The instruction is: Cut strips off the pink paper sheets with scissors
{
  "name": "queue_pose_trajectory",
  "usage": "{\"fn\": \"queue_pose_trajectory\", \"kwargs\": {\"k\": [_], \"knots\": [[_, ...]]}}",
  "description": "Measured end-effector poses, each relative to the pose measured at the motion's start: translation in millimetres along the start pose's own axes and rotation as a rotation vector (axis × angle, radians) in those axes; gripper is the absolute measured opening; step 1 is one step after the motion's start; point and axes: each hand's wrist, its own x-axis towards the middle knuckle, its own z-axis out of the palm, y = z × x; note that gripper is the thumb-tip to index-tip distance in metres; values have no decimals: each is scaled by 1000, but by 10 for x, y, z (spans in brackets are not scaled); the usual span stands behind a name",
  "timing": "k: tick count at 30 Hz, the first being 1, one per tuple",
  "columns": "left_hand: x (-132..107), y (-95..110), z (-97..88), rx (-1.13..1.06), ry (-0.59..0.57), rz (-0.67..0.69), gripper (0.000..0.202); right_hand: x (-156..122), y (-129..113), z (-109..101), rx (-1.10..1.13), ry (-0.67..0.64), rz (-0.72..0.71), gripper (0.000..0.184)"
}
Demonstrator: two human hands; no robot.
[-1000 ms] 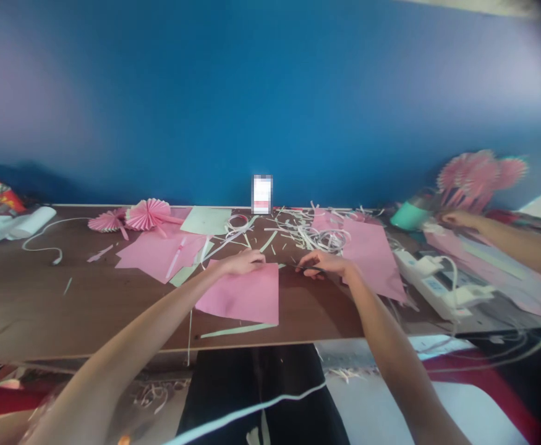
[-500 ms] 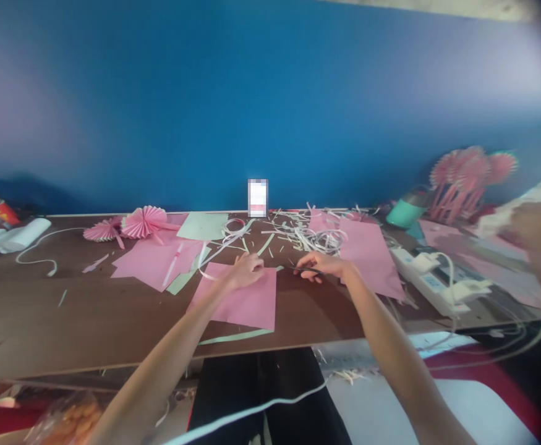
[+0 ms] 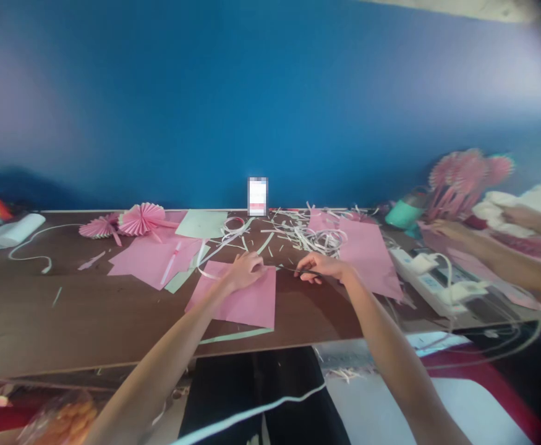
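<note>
A square pink paper sheet (image 3: 247,306) lies near the table's front edge. My left hand (image 3: 248,270) rests at its top edge, fingers curled and closed on the paper; the exact grip is partly hidden. Just right of the sheet, my right hand (image 3: 319,267) is closed around a thin dark tool (image 3: 314,272). Its narrow tip points left toward the sheet's upper right corner; whether it is scissors or a knife I cannot make out. A pale green strip (image 3: 237,335) lies along the sheet's lower edge.
Paper scraps (image 3: 316,238) and a ribbon roll (image 3: 233,227) lie behind my hands. Folded pink fans (image 3: 143,219) are at left, a phone (image 3: 258,196) against the wall. At right are a power strip (image 3: 425,281) and another person's arm (image 3: 497,250).
My left fingers have shifted slightly on the pink paper sheet. My right hand stays nearly in place with the thin dark tool. The other person's arm has reached farther onto the table at right.
</note>
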Motion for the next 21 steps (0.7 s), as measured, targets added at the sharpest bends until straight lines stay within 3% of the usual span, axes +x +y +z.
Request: {"fn": "queue_pose_trajectory", "kwargs": {"k": [21], "knots": [[-9, 32, -39, -32, -27, 45, 33, 11, 48, -22, -34, -38, -8, 40]]}}
